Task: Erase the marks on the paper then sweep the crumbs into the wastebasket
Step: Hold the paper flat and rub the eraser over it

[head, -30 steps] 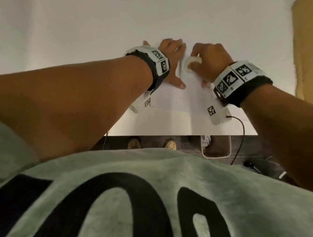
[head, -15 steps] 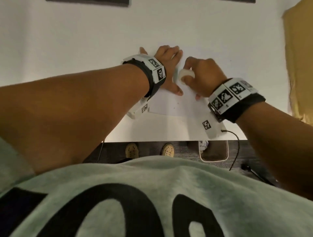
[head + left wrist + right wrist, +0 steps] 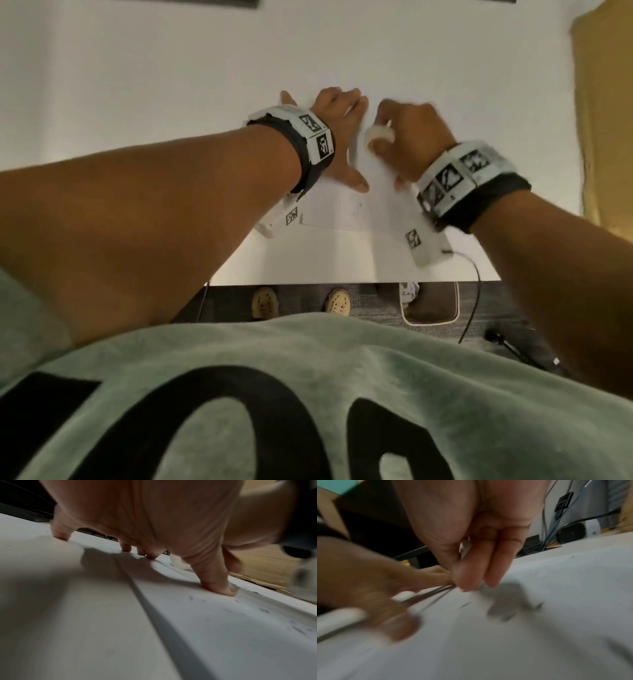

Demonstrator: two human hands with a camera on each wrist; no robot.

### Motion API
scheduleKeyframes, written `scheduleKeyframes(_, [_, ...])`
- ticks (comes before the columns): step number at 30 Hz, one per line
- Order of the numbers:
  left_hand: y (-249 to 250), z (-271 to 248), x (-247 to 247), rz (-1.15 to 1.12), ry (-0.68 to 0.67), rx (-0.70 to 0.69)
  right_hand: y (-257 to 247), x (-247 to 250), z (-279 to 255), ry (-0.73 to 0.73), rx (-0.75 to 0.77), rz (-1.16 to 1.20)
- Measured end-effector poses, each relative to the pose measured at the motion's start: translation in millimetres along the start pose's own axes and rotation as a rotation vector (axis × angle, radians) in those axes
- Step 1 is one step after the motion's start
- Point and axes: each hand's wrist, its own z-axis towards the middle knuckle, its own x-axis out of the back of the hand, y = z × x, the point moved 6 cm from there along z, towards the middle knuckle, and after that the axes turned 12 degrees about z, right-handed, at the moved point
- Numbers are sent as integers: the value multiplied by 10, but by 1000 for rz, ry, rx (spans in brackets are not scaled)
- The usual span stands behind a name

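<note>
A white sheet of paper (image 3: 359, 212) lies on the white table (image 3: 171, 85). My left hand (image 3: 337, 137) presses flat on the paper with spread fingers; its thumb (image 3: 221, 585) bears down near dark eraser crumbs (image 3: 264, 610). Just to its right, my right hand (image 3: 407, 137) grips a white eraser (image 3: 376, 135) and holds it against the paper. In the right wrist view my curled fingers (image 3: 471, 574) hide most of the eraser (image 3: 464, 547). The picture is blurred by motion. A wastebasket (image 3: 457, 301) stands on the floor below the table's near edge, to the right.
A brown cardboard piece (image 3: 606, 102) lies at the table's right side. A black cable (image 3: 476, 291) hangs from my right wrist over the table edge. My shoes (image 3: 263, 303) show on the dark floor beside the wastebasket.
My right hand has shifted the eraser a little back and forth over the paper beside the left hand. The left hand has stayed pressed on the sheet. The head view has tilted slightly.
</note>
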Motion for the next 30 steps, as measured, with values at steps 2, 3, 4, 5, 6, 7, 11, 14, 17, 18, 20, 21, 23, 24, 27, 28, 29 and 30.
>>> scheduleKeyframes(2, [-1,7,4,-5,-7,9,-31,-119,-84,-89,24,8])
scheduleKeyframes(3, [-2,6,-2,-9,-2,10,-12,-94,-31,-76,11,6])
scheduleKeyframes(4, [-8,10,-14,-12,3,8,14,-26,55,-27,-12,7])
scheduleKeyframes(5, [-12,9,-19,-18,5,7,23,71,113,27,-41,18])
scheduleKeyframes(6, [-8,11,-27,-24,3,4,48,125,144,68,-52,29])
scheduleKeyframes(7, [-3,10,-27,-25,1,2,49,115,121,71,-42,35])
scheduleKeyframes(11, [-4,-4,2,-28,-7,9,60,-100,-58,-61,0,14])
scheduleKeyframes(14, [1,-32,4,-17,6,-4,166,169,112,89,-91,50])
scheduleKeyframes(17, [-9,-3,-9,-25,10,-2,136,66,39,52,-14,10])
scheduleKeyframes(18, [-14,3,-14,-24,6,2,134,-25,-38,-12,-3,9])
scheduleKeyframes(20, [-21,17,-33,-25,-13,5,236,-45,-80,-48,-33,24])
scheduleKeyframes(21, [-20,16,-36,-26,-19,4,298,35,-33,-5,-53,23])
scheduleKeyframes(23, [-3,-8,-11,-26,-20,2,376,207,56,96,-80,20])
scheduleKeyframes(24, [1,-15,-1,-27,-18,2,379,208,62,106,-67,18])
scheduleKeyframes(27, [3,1,-10,-29,-14,8,358,32,-62,-8,-43,29])
scheduleKeyframes(28, [3,4,-16,-26,-17,10,409,33,-83,-15,-55,46])
scheduleKeyframes(29, [0,6,-28,-22,-21,9,465,92,-81,10,-78,68])
scheduleKeyframes(30, [-11,14,-39,-19,-25,8,525,169,-56,54,-108,89])
